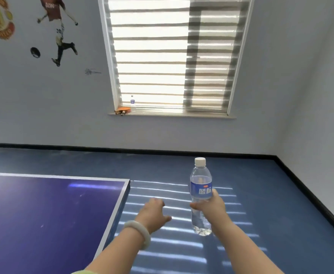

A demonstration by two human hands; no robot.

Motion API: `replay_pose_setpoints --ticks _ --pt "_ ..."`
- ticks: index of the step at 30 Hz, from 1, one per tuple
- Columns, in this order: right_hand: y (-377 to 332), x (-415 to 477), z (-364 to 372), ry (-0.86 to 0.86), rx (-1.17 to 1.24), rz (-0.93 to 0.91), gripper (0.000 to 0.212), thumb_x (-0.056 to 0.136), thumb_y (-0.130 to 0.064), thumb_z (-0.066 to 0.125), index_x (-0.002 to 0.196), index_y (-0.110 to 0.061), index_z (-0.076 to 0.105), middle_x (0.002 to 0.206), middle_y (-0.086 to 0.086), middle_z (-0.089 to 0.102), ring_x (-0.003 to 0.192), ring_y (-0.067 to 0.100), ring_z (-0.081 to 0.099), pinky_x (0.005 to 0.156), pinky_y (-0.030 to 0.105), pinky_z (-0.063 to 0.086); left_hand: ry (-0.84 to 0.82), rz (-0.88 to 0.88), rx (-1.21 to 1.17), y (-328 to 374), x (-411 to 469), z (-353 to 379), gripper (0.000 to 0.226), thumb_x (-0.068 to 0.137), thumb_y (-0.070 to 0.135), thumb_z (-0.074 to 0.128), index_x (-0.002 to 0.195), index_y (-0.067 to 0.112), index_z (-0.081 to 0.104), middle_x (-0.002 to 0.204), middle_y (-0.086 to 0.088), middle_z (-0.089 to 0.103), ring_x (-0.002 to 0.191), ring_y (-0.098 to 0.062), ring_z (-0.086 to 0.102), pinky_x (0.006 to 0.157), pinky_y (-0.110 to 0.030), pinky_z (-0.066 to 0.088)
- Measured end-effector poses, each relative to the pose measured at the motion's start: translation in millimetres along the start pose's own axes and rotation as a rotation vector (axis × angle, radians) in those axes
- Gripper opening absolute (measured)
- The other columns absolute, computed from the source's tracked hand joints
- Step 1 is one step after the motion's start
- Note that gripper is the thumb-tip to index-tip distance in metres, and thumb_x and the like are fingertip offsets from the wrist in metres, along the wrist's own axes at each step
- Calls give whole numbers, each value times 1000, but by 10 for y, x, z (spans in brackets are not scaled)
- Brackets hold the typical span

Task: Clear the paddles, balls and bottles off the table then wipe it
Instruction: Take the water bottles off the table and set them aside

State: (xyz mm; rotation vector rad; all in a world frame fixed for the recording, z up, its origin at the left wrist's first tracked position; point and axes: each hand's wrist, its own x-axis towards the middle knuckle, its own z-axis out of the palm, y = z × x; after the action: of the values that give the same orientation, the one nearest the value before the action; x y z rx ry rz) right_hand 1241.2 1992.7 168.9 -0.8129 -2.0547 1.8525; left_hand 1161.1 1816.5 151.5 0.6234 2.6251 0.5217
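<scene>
Fingers (195, 205) of the right hand (212, 207) are wrapped round the bottle (200, 184), held upright over the floor (251, 175) just off the desk (43, 214) corner. Left hand (152, 212) is loosely curled beside it, holding nothing. Paddles (123, 110) and a second bottle (132, 101) sit way back on the windowsill (172, 114).

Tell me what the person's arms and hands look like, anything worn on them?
Both forearms are bare, and there are no gloves on the left hand or the right hand. The left wrist carries a smooth, thick, pale whitish bangle. Nothing is worn on the right wrist. A pale yellow-green sleeve edge shows at the bottom by the left arm.
</scene>
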Motion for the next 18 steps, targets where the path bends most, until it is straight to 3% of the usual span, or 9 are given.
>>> replay_pose_setpoints --ticks 9,18 --pt "-168 2633 54 71 -17 70 47 63 2 85 99 -11 57 94 12 67 88 28 65 79 40 51 -5 14 13 227 2549 -544 56 92 46 59 138 17 45 140 -1 40 127 -22 46 109 -38 36" --pt "-903 5332 856 -144 -93 37 46 66 -1 84 100 -13 56 93 7 66 85 23 65 76 36 51 104 -223 -156 -126 4688 -1543 56 91 44 60 138 17 45 135 0 42 124 -20 48 107 -36 38"
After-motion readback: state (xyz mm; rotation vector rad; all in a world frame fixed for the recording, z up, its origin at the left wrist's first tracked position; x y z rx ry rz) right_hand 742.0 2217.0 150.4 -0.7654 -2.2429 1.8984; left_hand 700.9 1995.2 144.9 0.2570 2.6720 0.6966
